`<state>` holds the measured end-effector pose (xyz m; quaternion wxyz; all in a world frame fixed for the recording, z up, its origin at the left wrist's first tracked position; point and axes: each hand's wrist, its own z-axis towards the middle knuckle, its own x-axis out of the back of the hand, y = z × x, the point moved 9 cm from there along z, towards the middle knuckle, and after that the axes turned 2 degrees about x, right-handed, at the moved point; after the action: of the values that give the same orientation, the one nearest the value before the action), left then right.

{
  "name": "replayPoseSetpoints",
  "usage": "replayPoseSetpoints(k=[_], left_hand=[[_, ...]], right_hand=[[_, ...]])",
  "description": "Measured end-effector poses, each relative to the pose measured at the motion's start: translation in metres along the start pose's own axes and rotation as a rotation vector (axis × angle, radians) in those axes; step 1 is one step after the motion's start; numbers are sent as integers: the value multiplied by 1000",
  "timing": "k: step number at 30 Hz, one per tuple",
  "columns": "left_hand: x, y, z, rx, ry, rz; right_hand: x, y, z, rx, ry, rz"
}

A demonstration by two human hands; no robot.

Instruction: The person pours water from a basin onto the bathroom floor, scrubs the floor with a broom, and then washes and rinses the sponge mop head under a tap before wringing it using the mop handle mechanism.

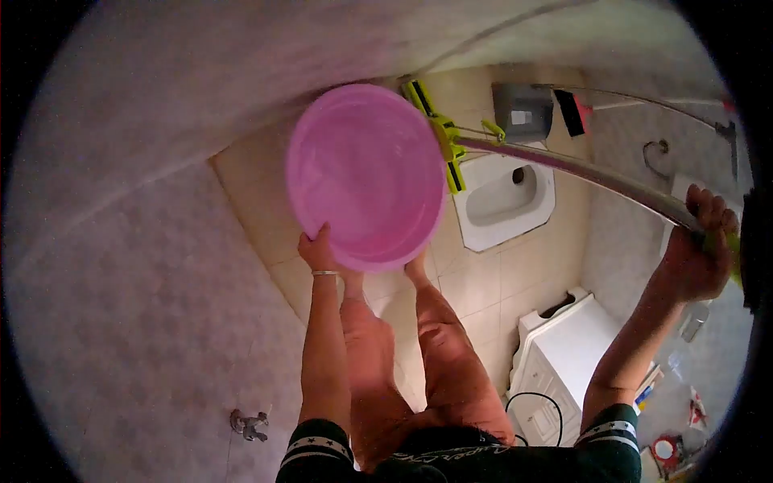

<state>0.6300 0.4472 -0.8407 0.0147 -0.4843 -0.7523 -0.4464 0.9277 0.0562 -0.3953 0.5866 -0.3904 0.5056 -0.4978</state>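
My left hand [320, 249] grips the near rim of a large round pink basin [362, 177], its thumb over the edge. The basin's inside faces me and looks empty. At the right, my right hand [704, 249] is wrapped round the upper end of a long mop handle [580, 167]. The mop's yellow-green head [443, 137] is beside the basin's right rim; whether they touch is unclear.
A white squat toilet [507, 197] is set in the tiled floor right of the mop head. Behind it stands a grey bin [523, 113]. A white cabinet [564, 354] is at the lower right, and a wall tap [250, 424] at the lower left.
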Motion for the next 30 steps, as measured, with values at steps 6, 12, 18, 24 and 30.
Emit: replayPoseSetpoints(k=[6,12,18,24,30], left_hand=[[4,-20,14,103,88,-218],[-11,-148,92,110,17,-330],[3,-70,62,240,-50,-412],[13,46,15,10,-99,-281],[-41,123,-33,-87,9,396]], right_hand=[[27,-28,13,-60,-155,-19],[89,-69,15,97,102,-301],[15,-48,-12,262,520,-564],[-16,-21,-3,-72,-150,-63],[-44,-21,-16,52,-136,-221]])
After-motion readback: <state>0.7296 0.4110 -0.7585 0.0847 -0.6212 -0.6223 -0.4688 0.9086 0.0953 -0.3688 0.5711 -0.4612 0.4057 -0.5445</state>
